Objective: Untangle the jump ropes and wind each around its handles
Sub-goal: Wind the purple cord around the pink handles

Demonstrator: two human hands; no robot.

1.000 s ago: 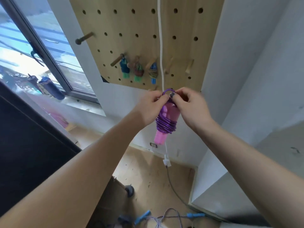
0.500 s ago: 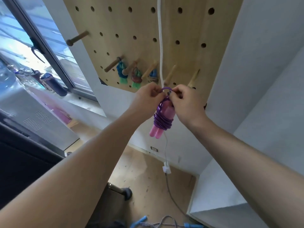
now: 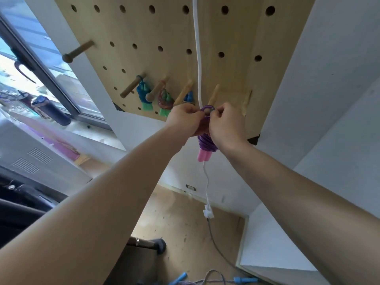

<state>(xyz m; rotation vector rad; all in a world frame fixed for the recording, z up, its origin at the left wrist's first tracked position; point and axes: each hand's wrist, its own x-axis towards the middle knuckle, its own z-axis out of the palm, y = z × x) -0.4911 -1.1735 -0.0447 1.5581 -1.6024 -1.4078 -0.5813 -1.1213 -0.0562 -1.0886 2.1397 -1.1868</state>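
Observation:
A purple jump rope [image 3: 206, 142] is wound round its two pink handles [image 3: 203, 156], which hang side by side. My left hand [image 3: 185, 119] and my right hand [image 3: 227, 124] both pinch the small purple loop [image 3: 207, 109] at the top of the bundle, right at the tip of a wooden peg [image 3: 213, 96] on the pegboard [image 3: 164, 27]. Three wound ropes hang on pegs to the left: a blue-green one [image 3: 144, 95], a red-green one [image 3: 164, 101] and a blue one [image 3: 189, 97], partly hidden by my left hand. A grey rope with blue handles [image 3: 244, 280] lies on the floor.
A white cable [image 3: 198, 58] hangs down the pegboard to a plug [image 3: 208, 212] near the floor. A window [image 3: 30, 64] with bottles [image 3: 51, 110] on its sill is at the left. White cabinet walls [image 3: 339, 99] stand at the right; a chair caster [image 3: 160, 244] sits below.
Both hands have lifted the purple bundle up and closer to the pegboard, bringing its loop to the tip of a peg. The view has tilted upward.

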